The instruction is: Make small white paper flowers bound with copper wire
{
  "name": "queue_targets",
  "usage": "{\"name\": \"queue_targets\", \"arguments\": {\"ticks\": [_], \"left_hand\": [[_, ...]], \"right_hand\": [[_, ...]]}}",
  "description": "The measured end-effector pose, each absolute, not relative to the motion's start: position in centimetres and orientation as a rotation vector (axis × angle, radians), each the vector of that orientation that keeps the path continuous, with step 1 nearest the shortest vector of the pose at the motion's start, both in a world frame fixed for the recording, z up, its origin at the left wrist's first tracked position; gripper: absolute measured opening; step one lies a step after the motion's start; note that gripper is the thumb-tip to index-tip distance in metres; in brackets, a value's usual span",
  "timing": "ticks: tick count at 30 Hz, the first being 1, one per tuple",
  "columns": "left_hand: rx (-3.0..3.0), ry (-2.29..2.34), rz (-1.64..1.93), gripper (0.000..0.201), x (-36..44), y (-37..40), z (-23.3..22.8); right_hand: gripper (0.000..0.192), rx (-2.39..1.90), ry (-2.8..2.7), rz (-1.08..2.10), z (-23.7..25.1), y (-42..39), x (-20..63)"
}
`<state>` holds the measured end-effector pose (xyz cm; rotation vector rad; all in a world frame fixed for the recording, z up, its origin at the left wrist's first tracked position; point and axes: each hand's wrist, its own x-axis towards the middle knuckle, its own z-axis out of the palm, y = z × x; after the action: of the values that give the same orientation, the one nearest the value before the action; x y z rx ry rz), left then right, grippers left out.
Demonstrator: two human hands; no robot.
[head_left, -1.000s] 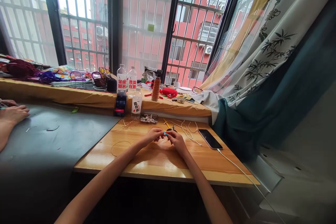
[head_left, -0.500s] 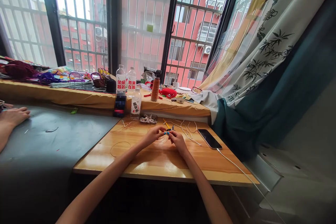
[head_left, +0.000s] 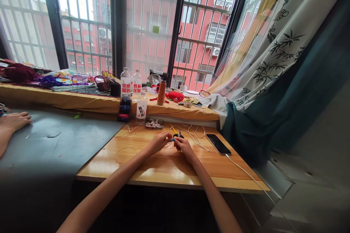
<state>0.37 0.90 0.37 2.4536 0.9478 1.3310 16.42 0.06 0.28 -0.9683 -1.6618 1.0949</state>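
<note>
Over the wooden table (head_left: 153, 167) my left hand (head_left: 162, 142) and my right hand (head_left: 184, 145) meet, fingertips almost touching. Both pinch a thin brown thread (head_left: 167, 146), whose fine loops hang below and between them. Small blue spots show at the fingertips; I cannot tell whether they are painted nails or beads. Just behind my right fingers lies a pair of scissors (head_left: 179, 134) with dark handles, partly covered by the hand. A slim yellow tool (head_left: 174, 130) lies beside it.
White cords (head_left: 194, 138) and a charging phone (head_left: 218, 144) lie to the right. Behind stand a clear tray of small pieces (head_left: 154, 123), a water bottle (head_left: 141, 111) and an orange thread spool (head_left: 161, 93). Another person's hand (head_left: 18, 121) rests on the grey mat (head_left: 54, 153) at left.
My left hand has shifted slightly, its fingers more curled and closer together. My right fingers have tilted a little, and more of the scissors shows behind them.
</note>
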Motion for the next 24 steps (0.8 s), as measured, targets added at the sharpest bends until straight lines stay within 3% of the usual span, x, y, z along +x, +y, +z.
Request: {"name": "queue_targets", "arguments": {"ticks": [10,24], "left_hand": [[2.459,1.014,1.212,0.018,0.59,0.41,0.75],[2.471,0.931,1.249,0.006,0.56,0.87,0.19]], "right_hand": [[0.042,-1.013,-1.669,1.09,-0.28,0.25,16.59],[0.04,-1.026,-1.703,1.164,-0.29,0.0,16.61]]}}
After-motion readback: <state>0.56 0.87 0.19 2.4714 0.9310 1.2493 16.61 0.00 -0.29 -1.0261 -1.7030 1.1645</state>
